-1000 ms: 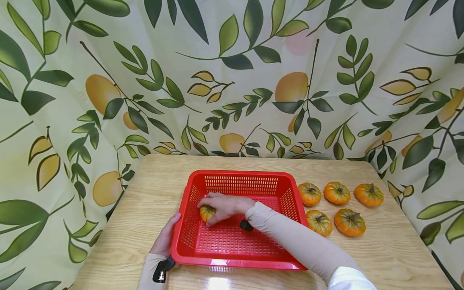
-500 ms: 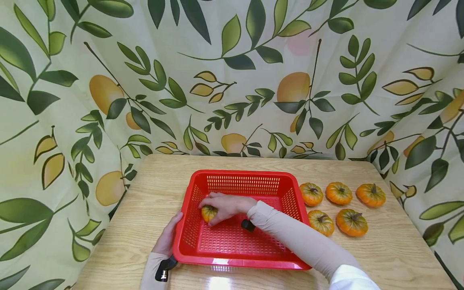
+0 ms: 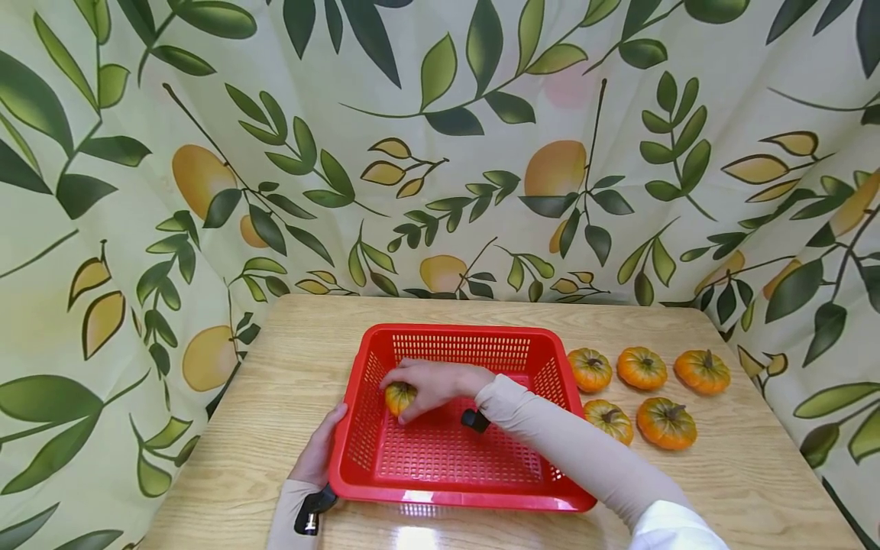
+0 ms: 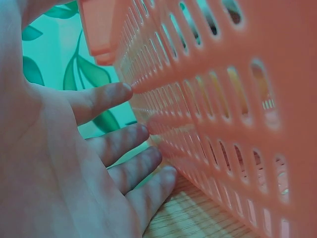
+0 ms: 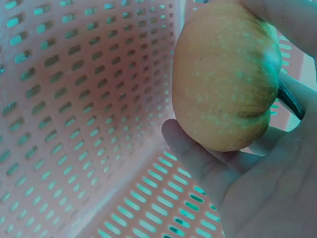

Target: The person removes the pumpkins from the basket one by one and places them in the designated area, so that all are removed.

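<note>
Inside the red plastic basket (image 3: pixel 454 498), near its left wall, my right hand (image 3: pixel 436 386) grips a small orange pumpkin (image 3: pixel 399 399). The right wrist view shows the pumpkin (image 5: pixel 223 79) between thumb and curled fingers, its dark stem toward the palm, close over the slotted floor. At the basket's left side is my left hand (image 3: pixel 318 451). Its fingers (image 4: pixel 119 144) are extended, with the tips right at the slotted outer wall (image 4: pixel 198 94) in the left wrist view.
Several more pumpkins sit on the wooden table right of the basket, among them a front one (image 3: pixel 667 422) and a far-right one (image 3: pixel 702 372). A leaf-patterned curtain (image 3: pixel 481 153) hangs behind the table (image 3: pixel 227 458) and around its sides.
My right hand has shifted slightly up and to the right with the pumpkin still in its grip. The left hand and basket stay where they were.
</note>
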The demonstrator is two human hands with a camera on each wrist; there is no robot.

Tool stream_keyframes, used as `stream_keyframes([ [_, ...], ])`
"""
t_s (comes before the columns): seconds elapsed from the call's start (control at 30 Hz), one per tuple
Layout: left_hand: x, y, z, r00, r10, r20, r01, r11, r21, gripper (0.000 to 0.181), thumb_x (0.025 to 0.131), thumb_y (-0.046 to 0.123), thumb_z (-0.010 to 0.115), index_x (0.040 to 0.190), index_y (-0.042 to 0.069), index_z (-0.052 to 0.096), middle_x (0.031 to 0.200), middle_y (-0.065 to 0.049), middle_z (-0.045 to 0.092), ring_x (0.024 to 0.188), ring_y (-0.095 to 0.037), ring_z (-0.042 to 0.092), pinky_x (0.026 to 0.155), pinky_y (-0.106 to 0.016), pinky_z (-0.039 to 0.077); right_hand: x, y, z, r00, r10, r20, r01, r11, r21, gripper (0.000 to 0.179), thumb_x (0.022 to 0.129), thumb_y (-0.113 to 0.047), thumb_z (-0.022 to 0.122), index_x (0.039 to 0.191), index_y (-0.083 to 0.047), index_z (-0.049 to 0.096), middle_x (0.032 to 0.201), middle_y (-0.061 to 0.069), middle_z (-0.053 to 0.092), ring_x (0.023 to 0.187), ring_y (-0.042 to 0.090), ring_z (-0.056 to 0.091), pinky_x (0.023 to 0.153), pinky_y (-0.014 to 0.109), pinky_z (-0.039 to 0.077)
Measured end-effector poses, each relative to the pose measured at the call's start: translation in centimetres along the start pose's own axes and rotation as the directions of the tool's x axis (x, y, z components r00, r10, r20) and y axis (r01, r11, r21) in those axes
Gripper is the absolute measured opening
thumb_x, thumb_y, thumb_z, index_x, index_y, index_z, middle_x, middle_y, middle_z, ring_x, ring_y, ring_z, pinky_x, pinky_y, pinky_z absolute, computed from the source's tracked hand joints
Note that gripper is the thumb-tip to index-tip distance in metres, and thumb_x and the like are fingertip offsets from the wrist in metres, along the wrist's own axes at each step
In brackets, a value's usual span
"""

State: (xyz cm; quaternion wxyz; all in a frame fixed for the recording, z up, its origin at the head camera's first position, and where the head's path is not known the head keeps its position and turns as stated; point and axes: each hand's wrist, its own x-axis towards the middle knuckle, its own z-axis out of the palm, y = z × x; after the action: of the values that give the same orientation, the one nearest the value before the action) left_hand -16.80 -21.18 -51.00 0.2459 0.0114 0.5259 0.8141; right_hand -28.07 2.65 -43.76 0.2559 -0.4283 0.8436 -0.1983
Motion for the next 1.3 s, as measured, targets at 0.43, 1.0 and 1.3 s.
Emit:
stream_keyframes([
  [0.43, -0.1, 0.0, -0.1, 1.0, -0.001, 0.015, 0.001, 1.0, -0.008, 0.037, 0.105, 0.052, 0.028, 0.13, 0.04, 0.053, 0.119, 0.009, 0.067, 0.108, -0.011, 0.064, 0.094, -0.037, 0.054, -1.7, 0.0, -1.2, 0.998, -0.02, -0.057, 0.024, 0.997, 0.068, 0.068, 0.084, -0.033, 0.083, 0.142, -0.015, 0.051, 0.128, -0.002, 0.055, 0.112, 0.01, 0.052, 0.097, 0.024, 0.049],
  [1.0, 0.0, 0.1, -0.2, 1.0, 0.01, 0.021, -0.01, 1.0, -0.019, 0.036, 0.105, 0.05, 0.031, 0.129, 0.038, 0.055, 0.117, 0.01, 0.068, 0.107, -0.01, 0.066, 0.093, -0.036, 0.055, -4.2, 1.1, -3.7, 0.982, 0.02, -0.188, 0.024, 0.973, 0.231, 0.074, 0.082, -0.04, 0.083, 0.143, -0.017, 0.048, 0.132, -0.001, 0.053, 0.116, 0.016, 0.053, 0.096, 0.031, 0.052],
  [1.3, 0.0, 0.1, -0.1, 1.0, 0.003, 0.018, -0.003, 1.0, -0.019, 0.036, 0.105, 0.051, 0.03, 0.129, 0.039, 0.054, 0.117, 0.01, 0.068, 0.107, -0.01, 0.065, 0.093, -0.036, 0.055, -5.8, 0.8, -4.6, 0.973, 0.001, -0.233, 0.052, 0.974, 0.218, 0.069, 0.082, -0.044, 0.082, 0.14, -0.023, 0.051, 0.129, -0.005, 0.054, 0.115, 0.014, 0.053, 0.091, 0.029, 0.054],
])
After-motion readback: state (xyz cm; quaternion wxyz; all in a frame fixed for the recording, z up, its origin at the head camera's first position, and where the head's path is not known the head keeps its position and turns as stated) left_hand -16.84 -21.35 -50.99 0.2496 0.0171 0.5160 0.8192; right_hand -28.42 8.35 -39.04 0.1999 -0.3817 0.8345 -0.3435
